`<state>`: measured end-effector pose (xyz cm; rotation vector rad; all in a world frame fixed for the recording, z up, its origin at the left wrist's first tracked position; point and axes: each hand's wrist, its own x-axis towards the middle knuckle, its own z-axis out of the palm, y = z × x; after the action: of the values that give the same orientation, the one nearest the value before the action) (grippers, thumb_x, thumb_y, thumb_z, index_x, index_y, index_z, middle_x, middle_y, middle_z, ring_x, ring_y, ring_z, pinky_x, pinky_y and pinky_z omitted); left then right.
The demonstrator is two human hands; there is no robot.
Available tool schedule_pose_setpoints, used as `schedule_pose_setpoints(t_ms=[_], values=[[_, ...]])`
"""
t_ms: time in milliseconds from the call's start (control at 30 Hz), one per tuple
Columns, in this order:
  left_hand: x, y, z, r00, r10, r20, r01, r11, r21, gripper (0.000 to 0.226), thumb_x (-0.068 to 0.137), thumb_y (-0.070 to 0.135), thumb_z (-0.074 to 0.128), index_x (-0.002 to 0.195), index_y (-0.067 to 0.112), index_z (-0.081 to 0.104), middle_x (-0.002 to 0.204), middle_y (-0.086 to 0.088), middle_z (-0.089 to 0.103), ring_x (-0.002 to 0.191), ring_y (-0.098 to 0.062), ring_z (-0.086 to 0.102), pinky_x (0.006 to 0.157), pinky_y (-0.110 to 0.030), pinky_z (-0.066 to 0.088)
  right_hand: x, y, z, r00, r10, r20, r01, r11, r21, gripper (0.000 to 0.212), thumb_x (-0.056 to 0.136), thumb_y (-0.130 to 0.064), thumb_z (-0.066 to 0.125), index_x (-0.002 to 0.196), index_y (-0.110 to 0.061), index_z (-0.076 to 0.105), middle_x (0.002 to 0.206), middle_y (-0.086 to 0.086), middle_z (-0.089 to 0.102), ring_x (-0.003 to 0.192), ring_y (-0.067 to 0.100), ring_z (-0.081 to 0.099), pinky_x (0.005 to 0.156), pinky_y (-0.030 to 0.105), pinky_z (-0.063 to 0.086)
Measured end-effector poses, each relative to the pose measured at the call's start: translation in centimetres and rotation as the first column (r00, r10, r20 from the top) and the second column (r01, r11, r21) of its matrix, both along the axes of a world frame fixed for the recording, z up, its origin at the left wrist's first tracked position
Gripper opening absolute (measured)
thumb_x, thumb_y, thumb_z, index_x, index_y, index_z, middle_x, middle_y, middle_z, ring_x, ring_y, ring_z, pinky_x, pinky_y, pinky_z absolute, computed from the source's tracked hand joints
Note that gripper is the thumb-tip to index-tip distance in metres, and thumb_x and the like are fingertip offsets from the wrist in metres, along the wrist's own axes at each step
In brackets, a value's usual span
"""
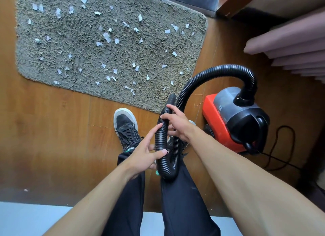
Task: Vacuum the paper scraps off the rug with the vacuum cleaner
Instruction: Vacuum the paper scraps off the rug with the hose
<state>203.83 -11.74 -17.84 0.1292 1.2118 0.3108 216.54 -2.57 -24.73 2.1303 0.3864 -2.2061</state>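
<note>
A grey shaggy rug (84,59) lies on the wooden floor, strewn with several white paper scraps (107,37). To its right stands a red and black vacuum cleaner (235,119). Its black ribbed hose (207,77) arches up from the body and loops down in front of my legs. My right hand (177,124) grips the hose near its open end, which points toward the rug's near edge. Lower on the same hose, my left hand (146,156) holds it with the thumb pressed on the ribs.
My black sneaker (125,128) stands on the floor just below the rug. A black power cord (281,147) trails right of the vacuum. Pinkish bedding or curtain folds (290,47) and dark wooden furniture (233,1) fill the upper right.
</note>
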Motion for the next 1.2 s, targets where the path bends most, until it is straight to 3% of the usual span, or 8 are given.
schedule_pose_setpoints(t_ms=[133,333,600,800,933,1100,1200], values=[[-0.3,-0.4,0.5,0.997,0.069,-0.021,-0.068,0.998,0.015,0.079,0.095,-0.001,0.060,0.145,0.054,0.031,0.100,-0.006,0.072,0.085,-0.016,0.073,0.062,-0.031,0.057,-1.4,0.3,0.2,0.997,0.056,-0.051,-0.053,0.997,0.055,0.057,0.088,-0.016,0.067,0.137,-0.037,0.047,0.114,0.007,0.066,0.071,0.010,0.064,0.056,0.027,0.053],[-0.8,0.0,0.7,0.997,0.075,-0.027,-0.075,0.997,0.013,0.079,0.096,-0.001,0.058,0.146,0.052,0.030,0.105,-0.008,0.071,0.084,-0.014,0.073,0.060,-0.028,0.057,-2.5,0.5,-0.1,0.998,0.041,-0.056,-0.038,0.998,0.059,0.058,0.089,-0.012,0.066,0.138,-0.035,0.047,0.119,0.005,0.063,0.089,0.015,0.065,0.070,0.035,0.058],[-1.1,1.7,0.0,1.000,-0.010,0.023,0.009,0.999,0.046,0.076,0.097,0.002,0.058,0.146,0.053,0.029,0.079,0.013,0.071,0.075,-0.007,0.070,0.059,-0.026,0.055,-2.0,1.2,-0.2,0.999,-0.042,0.019,0.039,0.994,0.100,0.057,0.090,-0.010,0.062,0.140,-0.033,0.046,0.103,-0.004,0.063,0.078,0.009,0.064,0.054,0.024,0.052],[-1.0,2.9,-0.4,0.997,-0.071,0.028,0.069,0.996,0.062,0.075,0.098,0.003,0.057,0.144,0.056,0.031,0.081,0.016,0.072,0.082,-0.012,0.071,0.075,-0.045,0.061,-1.4,1.6,-0.5,0.995,-0.086,0.056,0.077,0.986,0.150,0.057,0.090,-0.010,0.061,0.140,-0.032,0.046,0.108,-0.006,0.062,0.093,0.016,0.065,0.062,0.030,0.055],[-1.0,3.8,-0.7,0.995,-0.094,0.035,0.091,0.993,0.073,0.076,0.098,0.002,0.056,0.146,0.055,0.028,0.075,0.021,0.070,0.075,-0.007,0.071,0.063,-0.036,0.059,-1.2,2.0,-0.8,0.990,-0.125,0.068,0.112,0.979,0.169,0.055,0.090,-0.009,0.062,0.139,-0.032,0.047,0.104,-0.007,0.062,0.091,0.016,0.065,0.069,0.034,0.058],[-1.5,4.3,-1.0,0.996,-0.087,0.028,0.084,0.993,0.085,0.077,0.097,0.002,0.057,0.147,0.053,0.028,0.074,0.020,0.070,0.069,-0.005,0.069,0.057,-0.032,0.057,-1.6,2.9,-1.0,0.994,-0.096,0.045,0.088,0.984,0.152,0.057,0.090,-0.010,0.062,0.141,-0.032,0.046,0.117,0.001,0.064,0.084,0.015,0.065,0.052,0.024,0.051],[-2.2,4.5,-1.1,0.995,-0.096,0.016,0.094,0.991,0.092,0.076,0.096,0.003,0.061,0.145,0.054,0.032,0.079,0.014,0.071,0.072,-0.009,0.070,0.057,-0.030,0.056,-1.9,3.4,-1.0,0.997,-0.080,0.017,0.077,0.989,0.130,0.058,0.091,-0.011,0.062,0.142,-0.032,0.044,0.123,0.006,0.063,0.069,0.010,0.062,0.048,0.022,0.049]])
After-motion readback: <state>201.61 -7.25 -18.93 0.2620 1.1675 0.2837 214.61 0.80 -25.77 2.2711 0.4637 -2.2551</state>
